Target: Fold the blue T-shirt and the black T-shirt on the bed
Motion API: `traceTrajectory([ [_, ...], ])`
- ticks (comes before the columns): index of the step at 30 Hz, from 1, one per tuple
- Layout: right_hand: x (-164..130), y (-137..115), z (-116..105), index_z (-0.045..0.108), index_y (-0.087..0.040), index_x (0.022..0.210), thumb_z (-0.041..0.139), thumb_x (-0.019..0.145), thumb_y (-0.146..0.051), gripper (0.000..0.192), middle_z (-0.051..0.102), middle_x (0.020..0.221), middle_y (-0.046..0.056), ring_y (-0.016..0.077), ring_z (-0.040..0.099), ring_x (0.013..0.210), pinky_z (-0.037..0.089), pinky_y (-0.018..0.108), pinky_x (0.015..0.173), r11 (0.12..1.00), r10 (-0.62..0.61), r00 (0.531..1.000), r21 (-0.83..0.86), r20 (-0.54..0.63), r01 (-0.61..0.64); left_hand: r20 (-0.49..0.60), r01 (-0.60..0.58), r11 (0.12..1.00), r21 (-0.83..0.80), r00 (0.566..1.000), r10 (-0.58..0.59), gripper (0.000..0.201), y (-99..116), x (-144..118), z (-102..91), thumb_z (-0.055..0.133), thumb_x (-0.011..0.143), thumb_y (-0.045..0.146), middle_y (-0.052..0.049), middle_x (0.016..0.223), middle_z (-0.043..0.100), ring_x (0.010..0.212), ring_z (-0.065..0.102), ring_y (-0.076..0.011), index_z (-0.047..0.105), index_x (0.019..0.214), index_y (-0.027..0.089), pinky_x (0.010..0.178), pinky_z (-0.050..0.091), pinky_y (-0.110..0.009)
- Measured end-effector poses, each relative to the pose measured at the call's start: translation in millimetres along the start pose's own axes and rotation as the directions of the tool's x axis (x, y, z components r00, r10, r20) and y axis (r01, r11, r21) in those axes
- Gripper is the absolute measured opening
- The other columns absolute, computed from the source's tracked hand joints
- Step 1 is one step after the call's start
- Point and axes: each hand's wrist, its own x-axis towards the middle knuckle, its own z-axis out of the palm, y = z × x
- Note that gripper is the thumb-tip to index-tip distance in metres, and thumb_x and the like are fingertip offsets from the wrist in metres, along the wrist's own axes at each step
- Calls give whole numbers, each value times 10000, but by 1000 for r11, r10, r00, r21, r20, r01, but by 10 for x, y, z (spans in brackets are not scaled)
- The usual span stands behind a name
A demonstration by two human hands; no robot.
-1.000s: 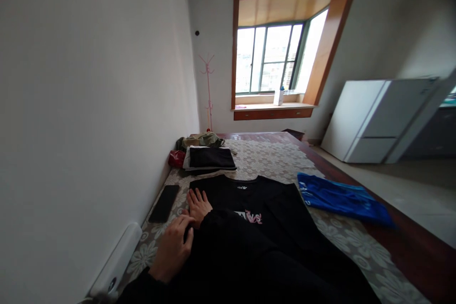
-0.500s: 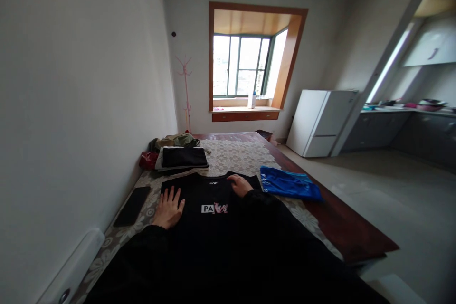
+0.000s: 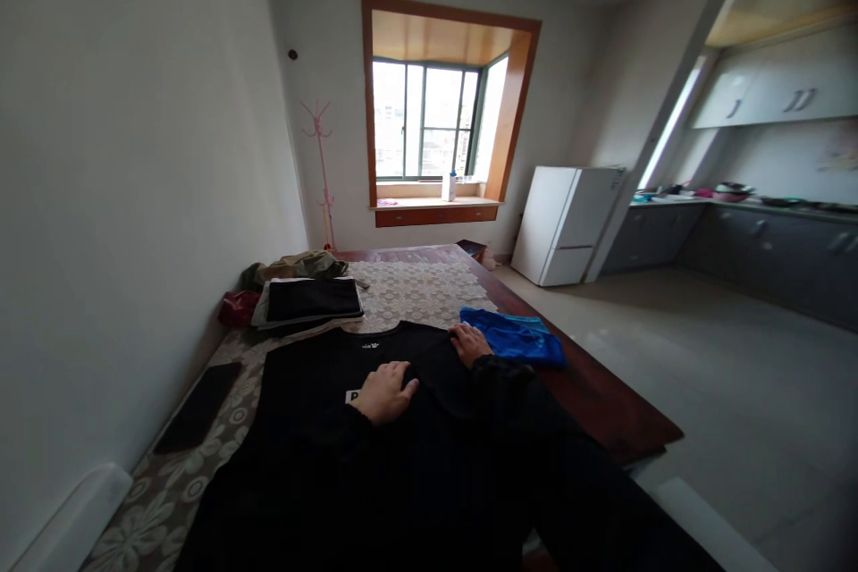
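A black T-shirt [image 3: 315, 375] with a small white and pink chest print lies spread flat on the patterned bed cover [image 3: 416, 286]. My left hand [image 3: 385, 391] rests palm down on the middle of its chest, covering most of the print. My right hand [image 3: 471, 343] lies flat on the shirt's right shoulder edge, beside a blue garment [image 3: 515, 336]. Both arms wear black sleeves. Neither hand grips anything.
Folded dark clothes [image 3: 309, 299] are stacked at the bed's far left, with an olive garment [image 3: 295, 266] and a red item [image 3: 236, 306] beside them. A dark phone [image 3: 198, 406] lies near the wall. A white fridge [image 3: 567, 223] and kitchen counter [image 3: 737, 232] stand to the right.
My left hand slid from the shirt's left side to its chest centre, covering the print. My right hand shifted toward the right shoulder edge. The view panned right.
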Motion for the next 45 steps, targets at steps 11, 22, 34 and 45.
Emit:
traceTrajectory([
  [11,-523,-39,-258,533,-252,1405,440,966,-272,449,525,1476,74,226,437,1393,360,427,1158,994,-90,993,55,-73,94,-152,73,987,-141,984,-95,213,208,633,153,474,967,352,-67,1130,678,1085,610,-209,641,1035,239,903,443,-311],
  [22,-1396,-274,-257,318,-281,1573,411,991,-407,603,245,1651,41,291,216,1519,196,548,1221,994,-16,960,-97,278,44,-198,-7,960,-279,979,-51,202,163,631,224,457,977,325,-29,1059,719,1045,642,-186,572,1136,278,869,438,-289],
  [34,-247,-706,78,369,-338,1546,393,985,-439,571,281,1645,6,277,166,1533,172,534,1225,998,-62,964,-15,258,68,-185,19,946,-323,979,-83,235,162,584,192,479,963,360,-44,1043,742,998,689,-210,574,1158,271,876,452,-313],
  [45,18,-513,121,688,-297,1165,504,943,-312,288,621,1359,50,264,510,1312,317,532,1142,960,-252,960,158,122,232,-185,39,938,-344,977,-108,225,130,605,222,473,968,335,-27,1105,734,1030,681,-186,531,1179,279,885,455,-293],
])
